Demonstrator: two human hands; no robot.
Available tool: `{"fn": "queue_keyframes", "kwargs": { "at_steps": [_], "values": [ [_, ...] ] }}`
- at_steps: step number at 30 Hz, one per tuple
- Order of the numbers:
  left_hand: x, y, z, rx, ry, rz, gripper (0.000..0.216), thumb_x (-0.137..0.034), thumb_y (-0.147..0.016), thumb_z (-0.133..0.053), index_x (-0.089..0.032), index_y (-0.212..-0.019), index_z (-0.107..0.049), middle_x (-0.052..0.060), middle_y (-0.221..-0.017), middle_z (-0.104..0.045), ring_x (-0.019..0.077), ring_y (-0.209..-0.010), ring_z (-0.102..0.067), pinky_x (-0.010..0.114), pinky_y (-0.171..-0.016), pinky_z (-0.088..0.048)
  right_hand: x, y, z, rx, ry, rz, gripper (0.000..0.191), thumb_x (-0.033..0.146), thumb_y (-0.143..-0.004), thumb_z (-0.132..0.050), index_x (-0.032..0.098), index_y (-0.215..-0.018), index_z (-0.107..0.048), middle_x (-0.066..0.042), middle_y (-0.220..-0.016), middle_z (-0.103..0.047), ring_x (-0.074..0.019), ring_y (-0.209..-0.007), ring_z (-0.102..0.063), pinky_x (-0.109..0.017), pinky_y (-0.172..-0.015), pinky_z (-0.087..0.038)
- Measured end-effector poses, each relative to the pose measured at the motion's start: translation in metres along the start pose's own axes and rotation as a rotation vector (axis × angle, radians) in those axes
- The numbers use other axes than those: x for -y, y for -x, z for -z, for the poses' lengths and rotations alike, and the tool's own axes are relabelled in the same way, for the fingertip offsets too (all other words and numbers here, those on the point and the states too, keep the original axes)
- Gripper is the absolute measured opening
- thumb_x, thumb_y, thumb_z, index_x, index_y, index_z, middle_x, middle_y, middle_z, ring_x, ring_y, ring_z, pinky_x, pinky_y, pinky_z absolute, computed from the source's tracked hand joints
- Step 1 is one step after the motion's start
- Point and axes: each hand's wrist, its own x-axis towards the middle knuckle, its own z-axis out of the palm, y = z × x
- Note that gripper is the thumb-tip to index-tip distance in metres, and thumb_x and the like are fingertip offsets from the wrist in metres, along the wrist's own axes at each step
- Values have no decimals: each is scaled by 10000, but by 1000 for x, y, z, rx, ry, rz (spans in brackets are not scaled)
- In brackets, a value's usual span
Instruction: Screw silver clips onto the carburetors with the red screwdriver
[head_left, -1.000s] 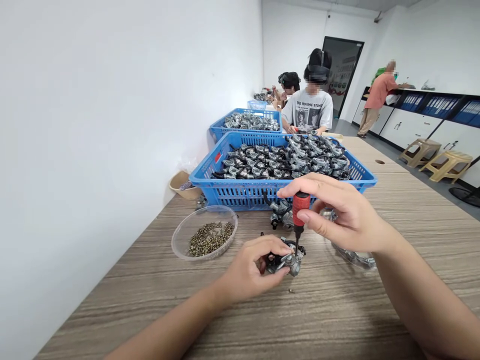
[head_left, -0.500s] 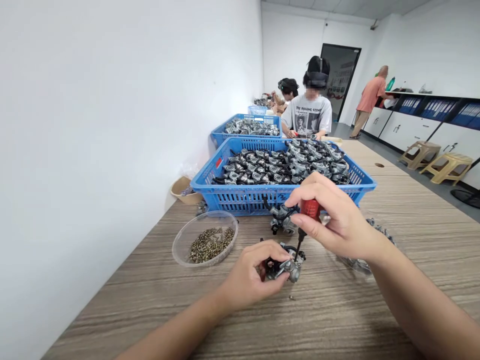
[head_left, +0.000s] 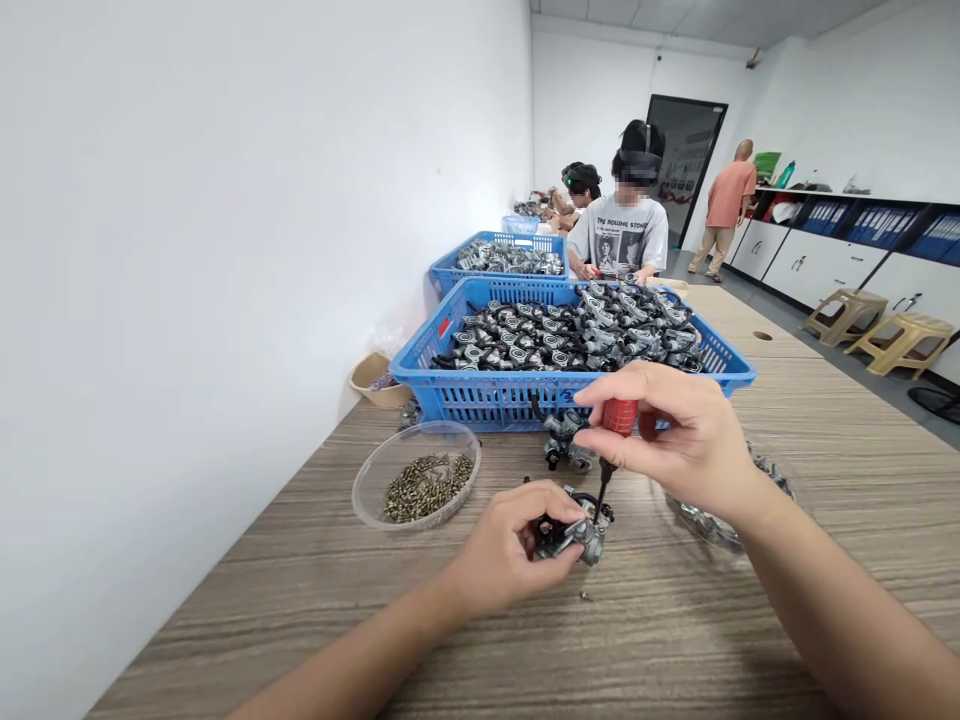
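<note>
In the head view, the only one, the left hand (head_left: 506, 540) is just below the middle of the frame, gripping the part (head_left: 592, 545) between its thumb and fingers. The part sits low on the table (head_left: 300, 560), a little right of centre, its left side mostly covered by those fingers. The right hand (head_left: 682, 430), right of centre, has its thumb and fingers closed around the red handle of the screwdriver (head_left: 619, 416), whose shaft slants down to the part, close beside the left fingertips; the exact seat of the tip is too small to make out.

The part looks like cast metal with black fittings: probably stiff, fairly dense for its size, and liable to rock or twist, being so uneven. The solid body seems the place to hold; the black fittings are likely weaker. The screwdriver should be light and rigid, best held by its ribbed-looking handle, in line with the shaft.

A loose screw (head_left: 585, 596) lies just below the part, small enough to roll or slip from fingers. Left of centre, a clear bowl (head_left: 367, 500) holds many more screws. Just beyond the part is a second part (head_left: 559, 435), before the blue crate (head_left: 487, 400).
</note>
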Motion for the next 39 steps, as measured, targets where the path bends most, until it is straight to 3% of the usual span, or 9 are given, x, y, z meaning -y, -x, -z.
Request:
{"fn": "queue_keyframes", "kwargs": {
  "at_steps": [4, 8, 17, 22, 25, 28, 32, 35, 39],
  "values": [
    [-2, -1, -1, 3, -18, -5, 190, -134, -846, -836, -207, -1001, -752, 63, -994, -853, 215, -903, -824, 315, -833, -641, 5, -2, 5, 100, 107, 46, 386, 374, -1040, -803, 211, -1381, -728, -9, -943, -710, -146, -815, -664, -305, -760, -574],
    [-3, 0, -1, -9, -12, 17, 184, -130, -841, -829, -206, -989, -751, 61, -989, -852, 205, -885, -818, 302, -815, -631, 12, -1, 17, 242, 31, -12, 361, 241, -1152, -574, 217, -1510, -620, -90, -1177, -705, -163, -948, -711, -316, -807, -626],
    [-2, 0, -2, -27, -21, 36, 169, -141, -824, -823, -202, -966, -753, 50, -972, -845, 195, -866, -811, 280, -786, -622, 14, 1, 8, 120, 13, -63, 187, 245, -1064, -733, 232, -1247, -697, -18, -988, -618, -136, -822, -605, -226, -582, -508],
    [-3, 0, -3, -33, -49, 24, 158, -132, -812, -804, -199, -946, -756, 60, -958, -846, 199, -860, -813, 284, -786, -637, 9, 2, -3, 52, 139, 6, 92, 156, -1061, -644, 233, -1076, -596, -1, -945, -561, -155, -835, -552, -295, -720, -499],
    [-2, 1, -3, -27, -60, 38, 165, -143, -802, -816, -203, -943, -754, 63, -968, -849, 207, -858, -817, 290, -782, -649, 14, 3, 1, 151, 111, -25, 122, 142, -1071, -587, 243, -1115, -534, -26, -1027, -611, -168, -870, -583, -339, -790, -526],
    [-1, 1, -2, -35, -59, 39, 179, -144, -797, -818, -205, -949, -749, 57, -970, -850, 204, -851, -818, 289, -777, -650, 22, 2, 15, 306, -18, -54, 196, 91, -1060, -522, 243, -1180, -498, -99, -1236, -651, -210, -1125, -655, -379, -914, -586],
    [-2, 1, -2, -13, -61, 38, 176, -139, -802, -808, -207, -950, -743, 56, -974, -854, 210, -858, -821, 301, -788, -644, 26, 4, 30, 440, -278, -192, 195, 112, -1116, -452, 246, -1235, -527, -105, -1244, -670, -171, -1011, -713, -253, -651, -631],
    [-4, -1, -2, -6, -56, 43, 168, -137, -812, -802, -206, -952, -741, 57, -973, -853, 209, -861, -822, 298, -784, -643, 19, 7, 27, 376, -243, -269, 124, 190, -1140, -524, 240, -1249, -558, -65, -1122, -722, -127, -791, -702, -220, -565, -602],
    [-5, -2, -2, -22, -58, 25, 159, -136, -815, -798, -203, -946, -741, 55, -956, -853, 201, -844, -818, 292, -781, -640, 6, 9, 12, 193, 26, -83, 271, 329, -1096, -720, 247, -1301, -564, -20, -1042, -758, -125, -789, -728, -232, -655, -592]
  ]
}}
